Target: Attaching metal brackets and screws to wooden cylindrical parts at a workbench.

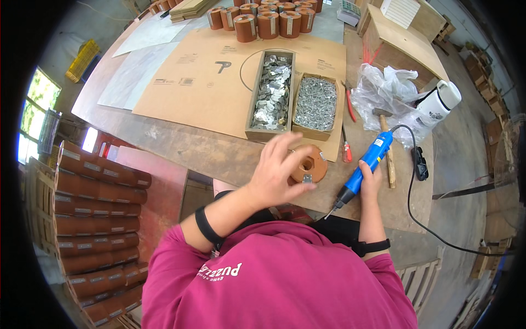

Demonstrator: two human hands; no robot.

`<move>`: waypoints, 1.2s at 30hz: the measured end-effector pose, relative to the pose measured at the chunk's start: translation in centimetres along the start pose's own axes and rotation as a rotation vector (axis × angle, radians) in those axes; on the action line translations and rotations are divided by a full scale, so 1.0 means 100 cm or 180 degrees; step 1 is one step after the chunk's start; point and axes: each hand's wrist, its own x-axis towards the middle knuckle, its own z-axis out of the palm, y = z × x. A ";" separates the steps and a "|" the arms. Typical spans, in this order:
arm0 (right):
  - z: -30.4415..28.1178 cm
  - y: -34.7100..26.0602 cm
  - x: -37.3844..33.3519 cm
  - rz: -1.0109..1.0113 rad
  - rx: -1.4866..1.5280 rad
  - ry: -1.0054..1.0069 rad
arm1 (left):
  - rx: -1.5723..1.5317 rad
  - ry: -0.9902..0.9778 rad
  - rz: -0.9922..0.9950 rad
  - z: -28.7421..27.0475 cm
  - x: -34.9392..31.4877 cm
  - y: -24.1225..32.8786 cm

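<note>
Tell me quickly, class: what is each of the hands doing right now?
Left hand: open, fingers spread over the round brown wooden disc, touching it.
Right hand: closed around the blue corded electric screwdriver.

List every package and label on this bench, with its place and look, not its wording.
Flat brown cardboard sheet: bench centre, dark printed marks.
Long wooden box: on the sheet, full of silvery plates.
Shorter box: beside it, full of grey staples.
Brown rolls: far edge, pale label strips.
Stacked brown rolls: person's left, pale labels.
Clear plastic bag: right, crumpled.
</note>
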 end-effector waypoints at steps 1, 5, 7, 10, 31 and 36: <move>-0.001 0.000 0.000 -0.0014 -0.0009 0.0009 | -0.0027 0.0055 0.0054 -0.001 0.012 -0.005; -0.001 -0.007 -0.003 -0.0023 -0.0054 0.0031 | 0.0150 -0.0442 0.0057 0.007 0.072 -0.039; 0.001 -0.005 -0.003 -0.0018 -0.0118 0.0059 | 0.0420 -0.1101 -0.0309 0.028 0.095 -0.068; 0.005 -0.008 -0.005 -0.0036 -0.0145 0.0097 | 0.1036 -0.1866 -0.0563 0.054 0.112 -0.085; 0.003 -0.004 -0.002 -0.0090 -0.0071 0.0031 | 0.1263 -0.1362 -0.0321 0.070 0.104 -0.098; 0.009 -0.009 -0.003 0.0244 0.0251 0.0107 | -0.0711 -0.0693 -0.0793 0.026 0.097 -0.054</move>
